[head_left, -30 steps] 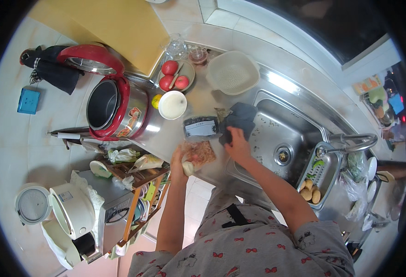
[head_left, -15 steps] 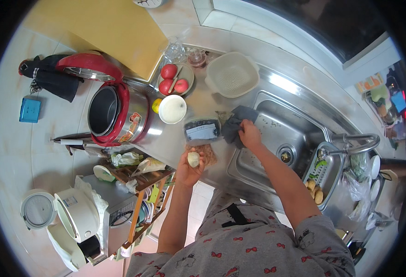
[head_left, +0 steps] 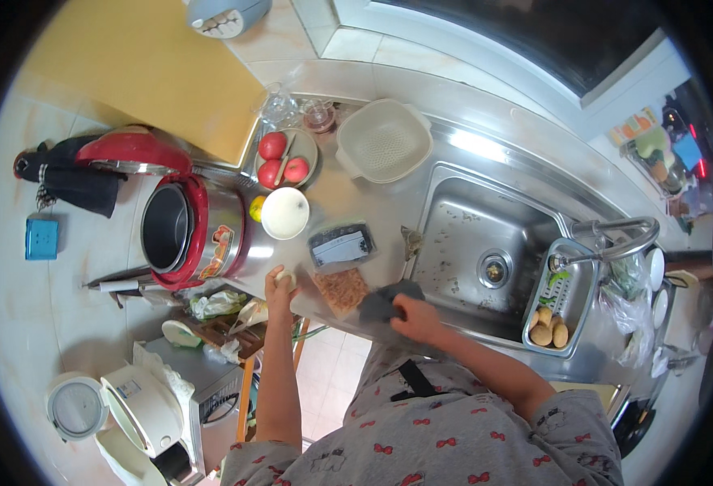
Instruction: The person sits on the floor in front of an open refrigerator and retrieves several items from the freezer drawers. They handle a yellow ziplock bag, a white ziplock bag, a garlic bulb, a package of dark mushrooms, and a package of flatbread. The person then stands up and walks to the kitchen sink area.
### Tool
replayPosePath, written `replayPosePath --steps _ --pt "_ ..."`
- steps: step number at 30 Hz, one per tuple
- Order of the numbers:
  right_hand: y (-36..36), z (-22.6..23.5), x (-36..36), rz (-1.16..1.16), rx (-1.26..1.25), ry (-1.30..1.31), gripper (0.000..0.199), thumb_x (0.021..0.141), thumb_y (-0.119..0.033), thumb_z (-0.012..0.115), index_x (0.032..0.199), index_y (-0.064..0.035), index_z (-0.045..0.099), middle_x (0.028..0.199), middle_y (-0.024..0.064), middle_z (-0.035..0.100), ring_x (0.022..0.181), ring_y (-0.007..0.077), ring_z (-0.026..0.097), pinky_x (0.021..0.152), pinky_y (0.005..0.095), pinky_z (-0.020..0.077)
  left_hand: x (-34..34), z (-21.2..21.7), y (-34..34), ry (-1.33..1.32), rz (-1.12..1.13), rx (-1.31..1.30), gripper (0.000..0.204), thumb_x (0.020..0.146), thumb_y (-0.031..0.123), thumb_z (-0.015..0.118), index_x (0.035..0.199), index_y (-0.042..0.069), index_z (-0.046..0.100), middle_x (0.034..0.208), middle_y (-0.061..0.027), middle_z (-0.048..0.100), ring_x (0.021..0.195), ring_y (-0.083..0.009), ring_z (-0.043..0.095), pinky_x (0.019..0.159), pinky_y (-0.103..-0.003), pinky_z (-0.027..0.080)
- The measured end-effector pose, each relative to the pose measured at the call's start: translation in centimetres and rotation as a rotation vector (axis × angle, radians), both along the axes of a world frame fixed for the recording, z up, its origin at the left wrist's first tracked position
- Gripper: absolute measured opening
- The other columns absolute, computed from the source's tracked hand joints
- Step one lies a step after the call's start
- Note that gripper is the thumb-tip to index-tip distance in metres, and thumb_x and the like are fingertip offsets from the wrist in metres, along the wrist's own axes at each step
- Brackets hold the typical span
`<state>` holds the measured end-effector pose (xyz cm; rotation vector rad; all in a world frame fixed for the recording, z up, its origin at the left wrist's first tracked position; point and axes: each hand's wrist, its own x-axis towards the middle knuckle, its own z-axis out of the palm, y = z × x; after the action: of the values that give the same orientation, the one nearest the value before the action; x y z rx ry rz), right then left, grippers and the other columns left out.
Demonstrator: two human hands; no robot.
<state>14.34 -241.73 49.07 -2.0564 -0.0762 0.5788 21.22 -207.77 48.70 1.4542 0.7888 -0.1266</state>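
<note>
My right hand (head_left: 416,318) is closed on a dark grey cloth (head_left: 383,303), which lies bunched at the counter's front edge, left of the sink's near corner. Fingers of my left hand (head_left: 277,293) are wrapped round a pale, egg-sized round thing (head_left: 287,279); its kind is hard to make out. Between the two hands a flat clear bag of reddish-brown bits (head_left: 340,292) rests on the counter. Just beyond it sits a dark pack with a white label (head_left: 342,245). A small crumpled packet (head_left: 411,240) stands at the sink's left rim.
A steel sink (head_left: 462,219) is at right, with a tray of potatoes (head_left: 548,328) and a curved tap (head_left: 628,229). Farther back are a beige basket (head_left: 385,142), a plate of red fruit (head_left: 312,150) and a white bowl (head_left: 284,214). A red-rimmed cooker (head_left: 219,235) stands left.
My right hand has drawn the cloth from the sink's left rim toward me, to the counter's front edge. The left hand, still holding the pale thing, has shifted left, away from the brown bag.
</note>
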Motion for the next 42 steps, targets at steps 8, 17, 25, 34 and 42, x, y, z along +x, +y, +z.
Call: replayPosePath --steps 8,17,25,34,42 --pt "0.9 -0.9 2.1 0.025 -0.115 -0.012 0.027 0.078 -0.024 0.069 0.099 -0.0099 0.059 0.089 0.0098 0.067 0.085 0.0322 0.067 0.072 0.0443 0.0514 1.0 -5.0 0.5 -0.166 -0.294 0.781 0.035 0.083 0.012 0.066 0.117 0.006 0.062 0.113 -0.016 0.055 0.102 -0.0296 0.058 0.093 -0.038 0.047" --pt "-1.3 -1.3 2.8 -0.103 0.031 -0.049 0.029 0.083 -0.026 0.073 0.104 -0.0094 0.06 0.09 0.0104 0.065 0.078 0.0273 0.067 0.071 0.0394 0.0519 1.0 -4.4 -1.0 -0.198 -0.322 0.864 0.038 0.079 0.013 0.069 0.115 0.003 0.061 0.111 -0.0172 0.058 0.105 -0.0351 0.057 0.094 -0.042 0.045" --pt "-10.0 -16.1 5.2 -0.522 -0.464 -0.06 0.052 0.08 -0.023 0.075 0.124 -0.0139 0.049 0.12 0.0101 0.057 0.096 0.0322 0.066 0.078 0.044 0.0529 -0.1 -2.1 -2.1 -0.106 -0.226 0.667 0.059 0.087 0.015 0.069 0.142 0.006 0.046 0.134 -0.016 0.049 0.12 -0.0304 0.05 0.099 -0.043 0.042" --pt "-8.6 -21.9 8.9 -0.471 -0.45 0.283 0.058 0.072 -0.026 0.08 0.122 -0.0101 0.055 0.124 0.0138 0.055 0.113 0.0352 0.059 0.089 0.0449 0.0515 -2.9 5.2 -7.9 -0.307 -0.3 0.844 0.055 0.091 -0.003 0.054 0.144 0.009 0.045 0.152 -0.0121 0.04 0.137 -0.026 0.041 0.107 -0.041 0.037" --pt "-7.4 -9.9 10.6 -0.829 0.115 -0.141 0.059 0.071 -0.019 0.085 0.12 -0.0034 0.055 0.118 0.0153 0.055 0.102 0.0305 0.061 0.085 0.0401 0.0522 -3.6 6.4 -15.6 -0.394 -0.593 0.618 0.052 0.086 0.002 0.065 0.135 0.004 0.05 0.142 -0.018 0.047 0.131 -0.0339 0.046 0.106 -0.041 0.038"
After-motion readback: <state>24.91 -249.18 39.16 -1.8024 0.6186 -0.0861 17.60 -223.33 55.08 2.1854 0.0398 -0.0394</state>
